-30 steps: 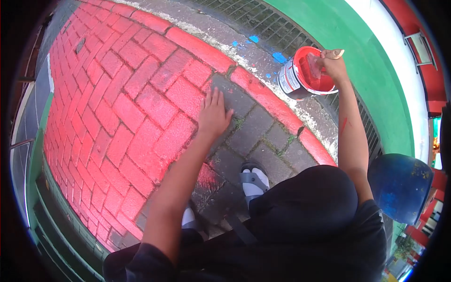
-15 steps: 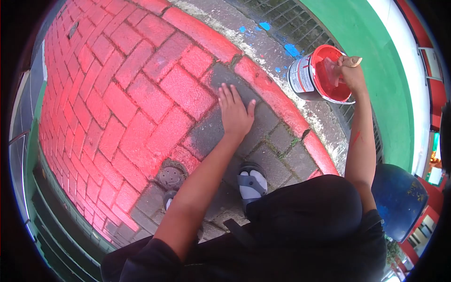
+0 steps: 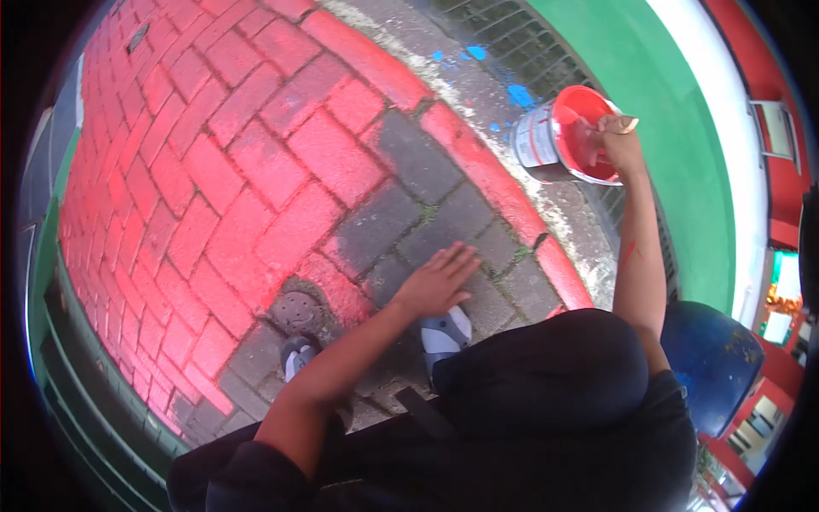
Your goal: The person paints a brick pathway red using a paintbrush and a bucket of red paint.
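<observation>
My left hand (image 3: pixel 433 283) is stretched out flat, palm down, low over the grey unpainted pavers (image 3: pixel 415 158) just in front of my feet, and holds nothing. My right hand (image 3: pixel 618 147) is closed round the handle of a paintbrush (image 3: pixel 627 125), whose pale wooden end sticks out past the fist. The brush's bristles are hidden in the paint bucket (image 3: pixel 536 138), a white labelled tub with red paint inside. Tilted toward me, the bucket stands beside the curb, partly over the drain grate. A red smear marks my right forearm.
Red-painted pavers (image 3: pixel 230 171) spread to the left, and the red curb (image 3: pixel 473 158) curves along the right. Blue paint spots (image 3: pixel 520 96) lie near the drain grate (image 3: pixel 490 34). A metal floor cover (image 3: pixel 296 312) is by my feet (image 3: pixel 445 333). A blue drum (image 3: pixel 712 358) stands at right.
My left hand has swept back from the pavers by the curb toward my feet. My right hand remains at the bucket with the paintbrush. The view has shifted slightly.
</observation>
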